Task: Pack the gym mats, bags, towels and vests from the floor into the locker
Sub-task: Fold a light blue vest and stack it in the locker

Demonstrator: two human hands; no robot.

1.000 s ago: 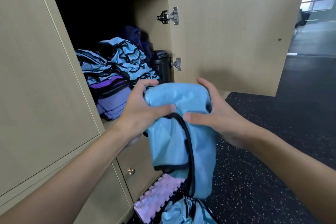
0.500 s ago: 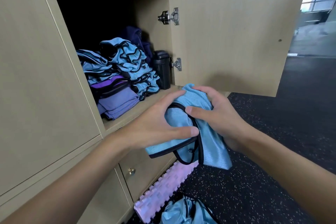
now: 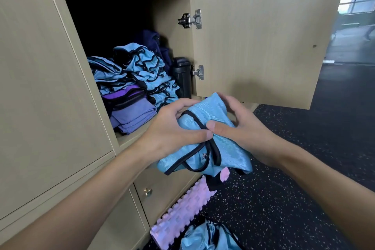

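The left hand (image 3: 174,134) and the right hand (image 3: 243,130) both grip the bunched light-blue fabric vest with black trim (image 3: 205,124) — thumbs meeting on top — just outside the open beige wooden locker (image 3: 170,16), likely compacting it to fit beside the piled blue vests (image 3: 142,67) inside.

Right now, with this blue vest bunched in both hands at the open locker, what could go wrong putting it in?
The vest has black trim loops hanging loose below your left hand and right hand; they might snag on the shelf edge. The stacked vests are heaped unevenly; one more on top could tip them. The pink mat on the floor is a possible trip.
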